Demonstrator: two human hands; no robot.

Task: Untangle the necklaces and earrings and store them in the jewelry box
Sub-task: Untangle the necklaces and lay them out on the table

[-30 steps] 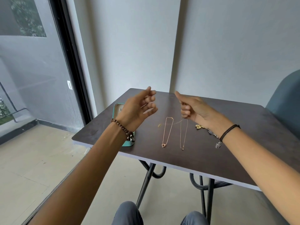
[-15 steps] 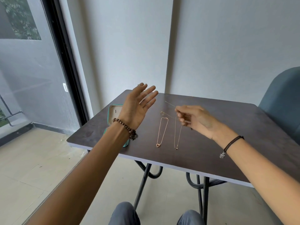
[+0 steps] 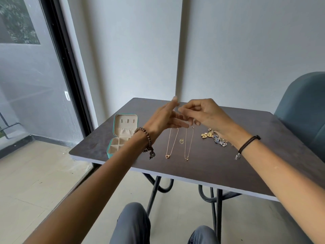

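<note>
forearm (image 3: pixel 112 169) overlaps box (image 3: pixel 125 126); right hand (image 3: pixel 207 115) pinches necklace (image 3: pixel 182 141)

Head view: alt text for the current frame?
Two hands nearly touch above a dark table: left hand open, right hand pinching, anything held too fine to see. Below lie two necklaces, earrings at right, an open box at left.

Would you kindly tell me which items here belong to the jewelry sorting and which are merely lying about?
Job: jewelry box, left necklace, right necklace, small gold pendant between them, earring pile.
Lying about: blue chair, glass door.
</note>
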